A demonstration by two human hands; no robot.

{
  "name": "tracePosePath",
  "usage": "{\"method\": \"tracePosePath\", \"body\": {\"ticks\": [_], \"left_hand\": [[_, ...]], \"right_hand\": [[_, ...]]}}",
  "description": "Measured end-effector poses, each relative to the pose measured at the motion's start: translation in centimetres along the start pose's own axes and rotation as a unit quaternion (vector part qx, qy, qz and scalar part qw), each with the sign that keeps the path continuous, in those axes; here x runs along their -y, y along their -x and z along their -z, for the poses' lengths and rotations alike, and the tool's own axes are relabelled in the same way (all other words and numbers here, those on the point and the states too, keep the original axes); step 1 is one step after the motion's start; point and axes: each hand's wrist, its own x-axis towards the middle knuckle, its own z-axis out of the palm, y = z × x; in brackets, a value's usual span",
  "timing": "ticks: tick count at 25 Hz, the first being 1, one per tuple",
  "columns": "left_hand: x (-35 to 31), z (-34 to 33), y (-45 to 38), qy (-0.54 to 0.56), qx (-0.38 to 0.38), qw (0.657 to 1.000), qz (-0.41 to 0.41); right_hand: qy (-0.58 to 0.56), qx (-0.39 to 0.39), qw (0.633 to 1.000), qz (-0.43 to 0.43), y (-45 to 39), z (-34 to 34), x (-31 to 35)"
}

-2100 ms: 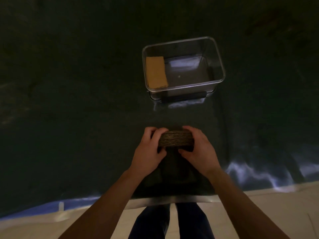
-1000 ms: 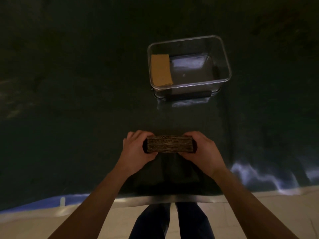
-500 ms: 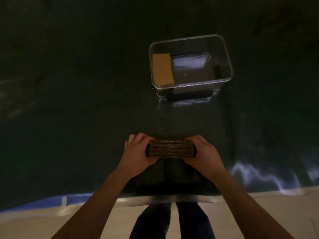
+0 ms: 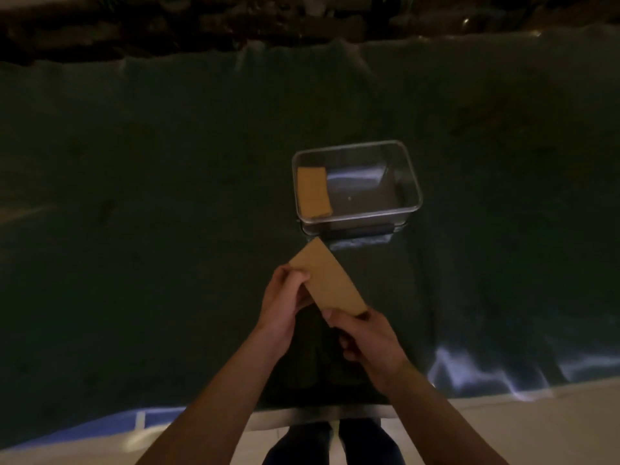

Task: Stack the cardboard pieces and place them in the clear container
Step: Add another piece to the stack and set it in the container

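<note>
Both hands hold a tan cardboard stack (image 4: pixel 330 280) above the dark table, its flat top face turned toward me and angled diagonally. My left hand (image 4: pixel 285 303) grips its left long edge. My right hand (image 4: pixel 365 337) pinches its near right corner. Just beyond the stack stands the clear container (image 4: pixel 411 172), and a second tan cardboard stack (image 4: pixel 313 193) lies flat against its left wall. The right part of the container's floor is bare.
A dark green cloth (image 4: pixel 151 229) covers the table, with its near edge at the bottom and wrinkles at the far edge. My legs (image 4: pixel 332 444) show below the near edge, over a pale floor.
The cardboard stack was held edge-on and level between both hands. It has now been lifted, tipped flat face up and turned diagonally toward the container. The camera has also tilted upward.
</note>
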Motion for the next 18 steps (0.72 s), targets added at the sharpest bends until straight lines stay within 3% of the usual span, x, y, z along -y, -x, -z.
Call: {"method": "tracePosePath", "body": {"ticks": [2, 4, 6, 8, 11, 18], "left_hand": [[-2.2, -1.1, 1.0, -0.051, 0.009, 0.999, 0.007], [-4.4, -1.8, 1.9, -0.07, 0.05, 0.996, 0.011], [-6.2, -2.8, 2.5, -0.07, 0.111, 0.991, 0.033], [-7.5, -4.0, 3.3, -0.1, 0.17, 0.978, 0.061], [-8.8, -6.4, 4.1, -0.132, 0.205, 0.969, 0.045], [-11.6, -11.0, 3.6, -0.187, 0.274, 0.943, 0.006]], "right_hand": [[-0.037, 0.024, 0.999, -0.011, 1.7, 0.0, 1.3], [-0.11, 0.117, 0.986, -0.032, 3.2, 1.1, 3.0], [-0.193, 0.231, 0.953, -0.045, 4.2, 2.6, 4.8], [-0.261, 0.293, 0.919, -0.032, 4.9, 3.2, 6.8], [-0.318, 0.303, 0.898, 0.003, 5.5, 2.7, 9.4], [-0.303, 0.27, 0.913, 0.039, 4.9, 6.3, 13.4]]}}
